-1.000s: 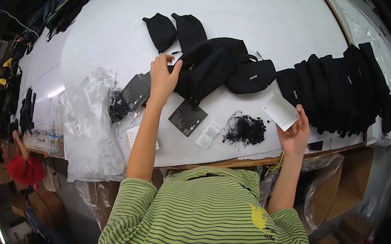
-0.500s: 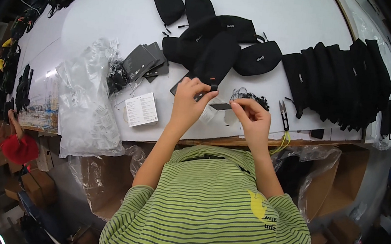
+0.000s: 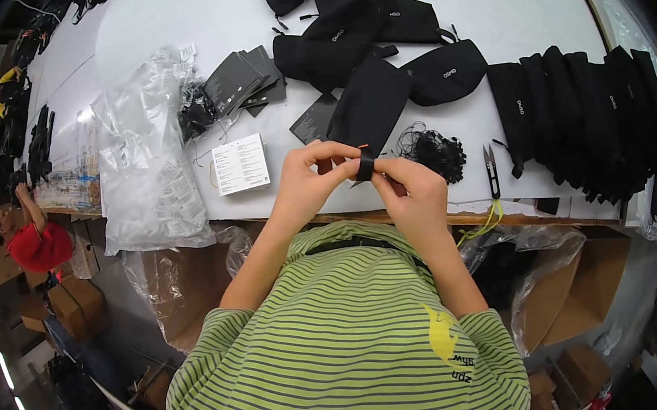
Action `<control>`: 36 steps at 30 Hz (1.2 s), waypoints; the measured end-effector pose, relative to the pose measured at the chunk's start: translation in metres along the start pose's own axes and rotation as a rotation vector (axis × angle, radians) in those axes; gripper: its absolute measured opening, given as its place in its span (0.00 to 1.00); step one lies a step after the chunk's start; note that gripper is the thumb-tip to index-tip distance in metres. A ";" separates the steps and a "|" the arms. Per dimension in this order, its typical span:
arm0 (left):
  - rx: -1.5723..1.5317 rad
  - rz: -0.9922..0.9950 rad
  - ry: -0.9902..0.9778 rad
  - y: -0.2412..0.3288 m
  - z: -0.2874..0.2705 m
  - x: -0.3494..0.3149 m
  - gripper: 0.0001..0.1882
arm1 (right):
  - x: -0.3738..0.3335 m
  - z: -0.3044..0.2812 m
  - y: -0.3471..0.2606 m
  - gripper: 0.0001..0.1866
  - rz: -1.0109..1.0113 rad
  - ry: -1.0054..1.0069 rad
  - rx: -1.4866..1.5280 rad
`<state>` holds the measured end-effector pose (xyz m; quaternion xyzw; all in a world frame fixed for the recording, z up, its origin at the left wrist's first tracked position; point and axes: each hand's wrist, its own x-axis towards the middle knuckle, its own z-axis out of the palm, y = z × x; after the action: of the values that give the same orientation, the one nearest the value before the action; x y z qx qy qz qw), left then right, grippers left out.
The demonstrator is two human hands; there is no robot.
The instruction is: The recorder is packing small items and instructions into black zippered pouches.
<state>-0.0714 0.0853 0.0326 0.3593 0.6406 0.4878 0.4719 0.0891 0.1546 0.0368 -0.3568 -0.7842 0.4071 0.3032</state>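
Observation:
A black fabric pouch lies in front of me, its near end at my fingers. My left hand pinches the pouch's small black strap loop, where a bit of orange shows at the top. From the other side, my right hand has its thumb and fingers closed at the same loop; whatever else they hold is hidden. Under the hands only a sliver of something dark shows. A dark printed card lies left of the pouch. Beyond my right hand sits a tangle of black cords.
More black pouches are spread farther back, and a row of them leans at right. Thread snips lie near the edge. At left are dark cards, white cards and a clear plastic bag. A person in red is far left.
My right hand has moved left to meet my left hand at the strap loop. The dark tag that showed between my hands is now mostly hidden. The view has shifted slightly.

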 end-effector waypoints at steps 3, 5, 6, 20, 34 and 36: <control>0.280 0.247 0.100 0.010 0.002 -0.005 0.06 | 0.000 -0.002 0.001 0.06 0.013 -0.044 0.034; 0.147 0.293 0.224 0.010 0.003 -0.007 0.05 | 0.000 -0.006 -0.001 0.05 0.069 -0.084 0.092; 0.147 0.293 0.226 0.012 0.002 -0.007 0.05 | 0.003 -0.011 -0.003 0.05 0.178 -0.085 0.254; -0.246 0.074 0.052 0.031 0.006 -0.025 0.04 | 0.007 -0.039 -0.005 0.08 0.374 -0.293 0.985; -0.279 -0.005 -0.041 0.043 0.014 -0.034 0.03 | 0.003 -0.011 -0.019 0.07 0.284 -0.122 0.883; -0.262 -0.012 -0.052 0.042 0.016 -0.034 0.03 | 0.003 -0.017 -0.021 0.08 0.321 -0.153 0.920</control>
<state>-0.0465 0.0698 0.0805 0.3032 0.5611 0.5550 0.5341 0.0935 0.1557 0.0631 -0.2713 -0.4782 0.7780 0.3041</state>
